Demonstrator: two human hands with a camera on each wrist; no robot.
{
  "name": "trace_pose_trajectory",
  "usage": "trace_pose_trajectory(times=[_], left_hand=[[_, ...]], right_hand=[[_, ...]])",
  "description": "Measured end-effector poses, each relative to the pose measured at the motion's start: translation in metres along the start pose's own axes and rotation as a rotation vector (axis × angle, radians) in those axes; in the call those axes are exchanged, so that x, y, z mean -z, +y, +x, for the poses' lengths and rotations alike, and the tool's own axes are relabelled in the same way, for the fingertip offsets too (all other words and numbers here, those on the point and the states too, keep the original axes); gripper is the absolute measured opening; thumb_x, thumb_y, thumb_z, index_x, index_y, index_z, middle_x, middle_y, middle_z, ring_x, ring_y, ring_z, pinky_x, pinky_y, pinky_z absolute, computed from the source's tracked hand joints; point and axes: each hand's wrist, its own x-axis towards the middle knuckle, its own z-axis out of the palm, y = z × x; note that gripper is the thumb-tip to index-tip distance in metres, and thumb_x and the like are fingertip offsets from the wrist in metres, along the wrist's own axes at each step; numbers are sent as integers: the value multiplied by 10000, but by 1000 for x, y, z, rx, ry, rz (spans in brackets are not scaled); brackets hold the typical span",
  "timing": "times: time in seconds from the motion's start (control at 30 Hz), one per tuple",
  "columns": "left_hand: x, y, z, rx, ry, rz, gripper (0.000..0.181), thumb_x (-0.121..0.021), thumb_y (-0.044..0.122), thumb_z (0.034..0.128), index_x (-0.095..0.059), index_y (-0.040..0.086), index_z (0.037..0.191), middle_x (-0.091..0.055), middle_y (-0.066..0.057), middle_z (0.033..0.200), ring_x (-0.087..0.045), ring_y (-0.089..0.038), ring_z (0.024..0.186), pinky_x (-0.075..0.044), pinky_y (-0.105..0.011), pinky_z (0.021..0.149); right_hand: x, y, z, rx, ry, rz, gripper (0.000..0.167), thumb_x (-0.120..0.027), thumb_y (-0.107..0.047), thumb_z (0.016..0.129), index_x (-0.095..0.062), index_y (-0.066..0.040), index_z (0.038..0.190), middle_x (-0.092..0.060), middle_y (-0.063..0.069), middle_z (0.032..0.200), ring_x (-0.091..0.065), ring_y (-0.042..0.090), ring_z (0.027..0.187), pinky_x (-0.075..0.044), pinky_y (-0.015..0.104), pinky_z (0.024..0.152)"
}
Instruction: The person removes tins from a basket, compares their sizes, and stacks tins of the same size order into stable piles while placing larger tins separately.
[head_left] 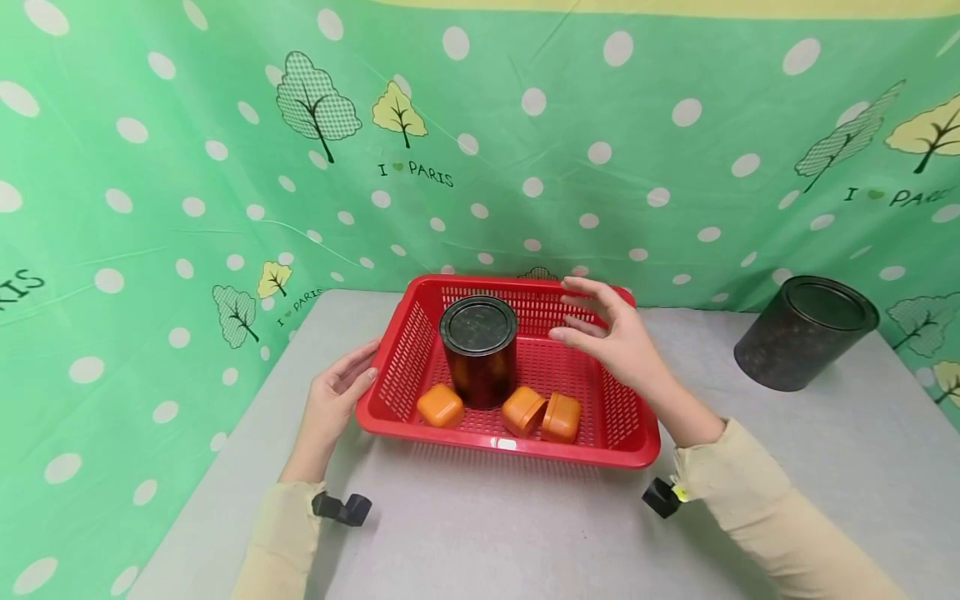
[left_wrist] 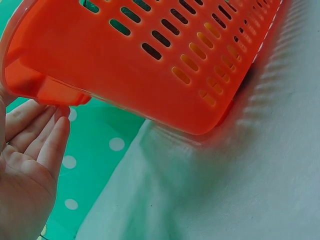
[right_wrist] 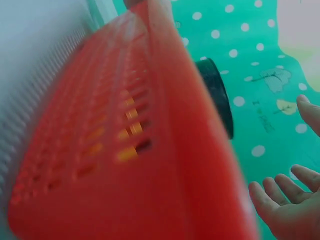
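Note:
A red plastic basket [head_left: 517, 450] with slotted walls stands on the table. Inside it is an upright dark can [head_left: 483, 375] with a black lid; its rim also shows over the basket wall in the right wrist view. In front of and beside the can lie an orange rounded-square piece [head_left: 440, 406] and two more orange pieces [head_left: 561, 417] close together. My left hand [head_left: 335, 400] rests at the basket's left rim, its fairly straight fingers [left_wrist: 45, 135] beneath the rim. My right hand [head_left: 611, 333] hovers over the basket's right side, fingers spread, holding nothing.
A second dark can [head_left: 806, 333] leans at the right of the grey-white table [head_left: 480, 533]. A green dotted cloth [head_left: 525, 167] with printed trees hangs behind and to the left. Each sleeve carries a black wrist mount [head_left: 342, 508].

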Motion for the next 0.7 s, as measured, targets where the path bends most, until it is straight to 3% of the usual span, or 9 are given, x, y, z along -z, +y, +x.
trace_pose_trajectory(times=[0.27,0.47,0.7], left_hand=[[-2,-1,2,12,-4,-12,478,-596,104,996,-474,-56,1430,-554,-107,1468,-605,75,1168,-520,-146,973],[-1,-3,1,6,-2,2,487,-600,126,998,-473,-47,1435,-519,-160,1484,-602,76,1174,-513,-143,980],[0,-4,0,0,4,0,490,-600,127,998,-471,-58,1432,-534,-137,1476,-603,78,1172,-511,-135,979]], right_hand=[[-19,2,-1,-40,-41,-2,699,-760,-86,870,-406,-71,1473,-447,128,1512,-485,302,1378,-487,426,1088],[-36,2,1,-56,-36,-11,726,-793,-120,847,-410,-102,1464,-451,101,1483,-478,282,1375,-474,461,1107],[-53,2,8,-96,-18,-25,774,-826,-169,820,-396,-131,1463,-471,98,1465,-481,271,1371,-473,464,1118]])
